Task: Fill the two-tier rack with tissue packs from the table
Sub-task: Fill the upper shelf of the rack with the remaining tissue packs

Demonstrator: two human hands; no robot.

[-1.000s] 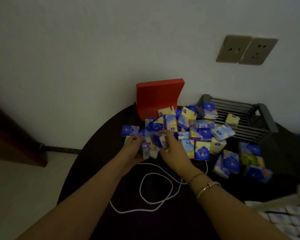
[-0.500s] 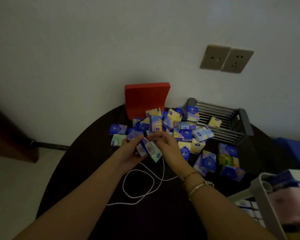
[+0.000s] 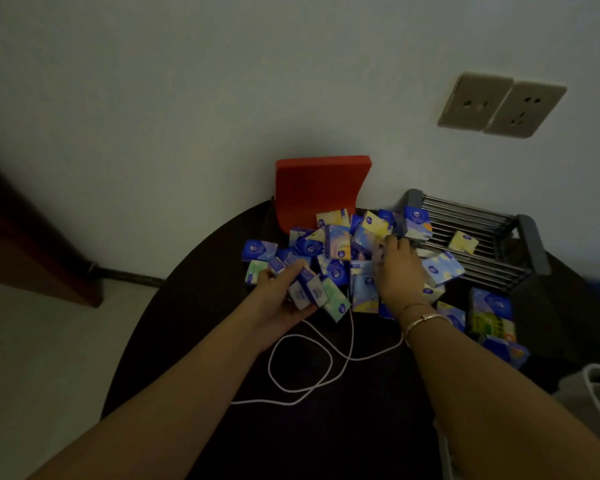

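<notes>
Fingers of left hand (image 3: 281, 299) wrapped around several tissue packs (image 3: 305, 289); right hand (image 3: 397, 271) palm-down on pile (image 3: 343, 251), its grip unclear in dim light.

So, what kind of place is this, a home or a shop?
Probably a room in a home, though dim. A round dark table stands against a plain wall with twin wall sockets, and a white charging cable lies on it.

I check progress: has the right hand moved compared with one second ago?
Yes. The right hand has left the left hand and reached farther into the pile, toward the metal rack.
</notes>
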